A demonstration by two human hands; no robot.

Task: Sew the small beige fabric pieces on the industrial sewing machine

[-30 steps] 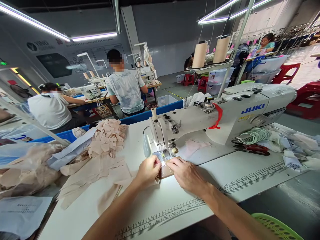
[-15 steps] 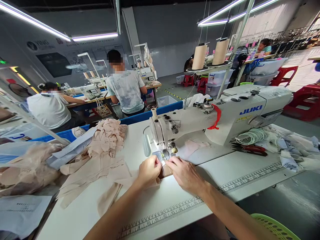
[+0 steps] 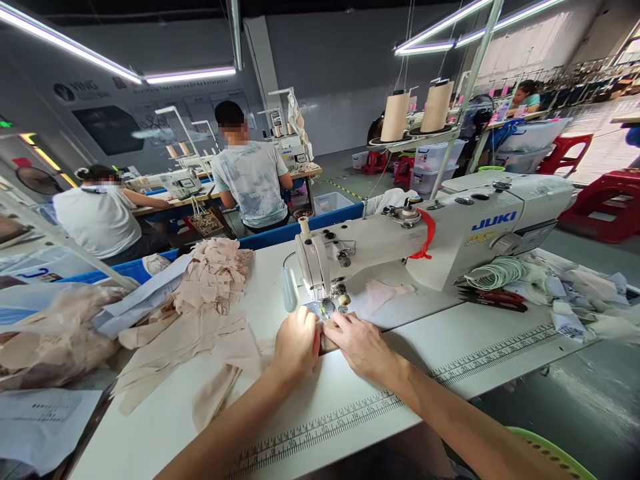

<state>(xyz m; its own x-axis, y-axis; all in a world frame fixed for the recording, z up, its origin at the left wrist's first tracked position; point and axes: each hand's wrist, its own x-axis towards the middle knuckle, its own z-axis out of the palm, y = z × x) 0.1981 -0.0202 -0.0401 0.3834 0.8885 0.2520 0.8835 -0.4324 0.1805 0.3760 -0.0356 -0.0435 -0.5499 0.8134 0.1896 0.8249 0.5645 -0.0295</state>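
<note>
Centrally, your left hand (image 3: 296, 343) and right hand (image 3: 361, 343) rest close together, just before the needle end of the sewing machine (image 3: 377, 241). Both hands' fingers are curled narrow; what they pinch, if anything, cannot be told. Beside your left forearm, beige cloth pieces (image 3: 217, 275) lie heaped and spread on the table (image 3: 335, 387); a red-handled tool (image 3: 500, 300) lies right.

A brownish piece (image 3: 328, 345), mostly hidden, lies near the white sewing machine head (image 3: 311, 261)
</note>
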